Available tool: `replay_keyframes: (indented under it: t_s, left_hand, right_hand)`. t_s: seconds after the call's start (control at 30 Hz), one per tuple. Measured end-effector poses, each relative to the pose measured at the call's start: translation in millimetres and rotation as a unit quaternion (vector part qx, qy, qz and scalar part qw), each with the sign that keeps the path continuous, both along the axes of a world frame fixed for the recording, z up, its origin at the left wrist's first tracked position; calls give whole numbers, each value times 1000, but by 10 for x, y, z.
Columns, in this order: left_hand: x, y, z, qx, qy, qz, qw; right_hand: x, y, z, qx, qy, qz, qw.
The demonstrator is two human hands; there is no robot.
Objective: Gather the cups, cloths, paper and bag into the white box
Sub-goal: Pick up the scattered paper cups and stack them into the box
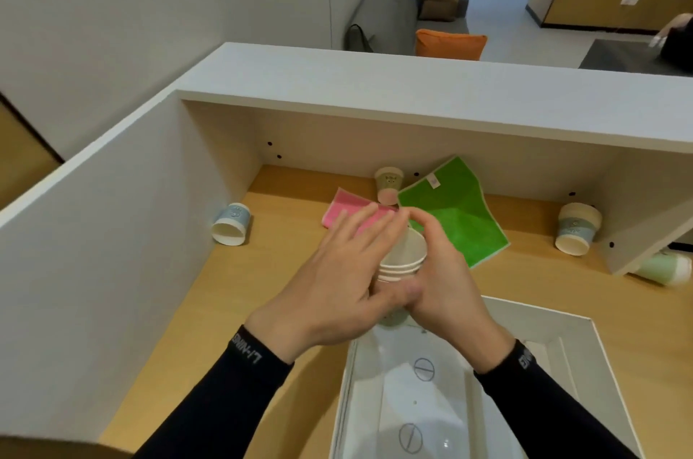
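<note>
White partition walls box in a pale wooden surface (180,316), and beyond the far ledge I can see a grey sofa with an orange cushion.

Starting at the left wall, a blue-banded paper cup (230,224) lies on its side, mouth toward us, well apart from everything else. Next comes a pink cloth (343,209), flat and partly hidden behind the person's left hand (333,280). That hand is spread, fingers extended, its palm pressed against the side of a stack of nested cups (403,258). The right hand (442,280) curls round the other side, thumb and forefinger pinched above the rim, so the stack is gripped between both, held just over the near edge of the white box (585,357).

Behind the stack a small cup (389,185) stands upside down between the pink cloth and a green cloth (453,213), whose far corner climbs the back wall. Further right, a blue-banded stack (575,230) lies tipped near the right panel, and a green cup (665,267) lies on its side beyond it.

Paper cups like these look light and thin-walled; I would judge they crush easily, so hold the nested sides, not the rims. Cloths are limp and want bunching.

Inside the white box I see only a clear plastic sheet or bag with printed circle marks; I cannot tell which.
</note>
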State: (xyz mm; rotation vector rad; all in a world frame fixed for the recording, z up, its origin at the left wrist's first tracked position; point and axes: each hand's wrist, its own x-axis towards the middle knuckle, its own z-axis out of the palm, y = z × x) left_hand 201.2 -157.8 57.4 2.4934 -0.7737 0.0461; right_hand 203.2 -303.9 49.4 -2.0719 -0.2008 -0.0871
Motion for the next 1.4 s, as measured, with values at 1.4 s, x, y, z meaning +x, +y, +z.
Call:
replay_keyframes:
  t_s: [1.4]
  left_hand:
    - [925,-216,10,-72,-71,25,995]
  right_hand:
    - [646,-86,-283,-29,72,-100,992]
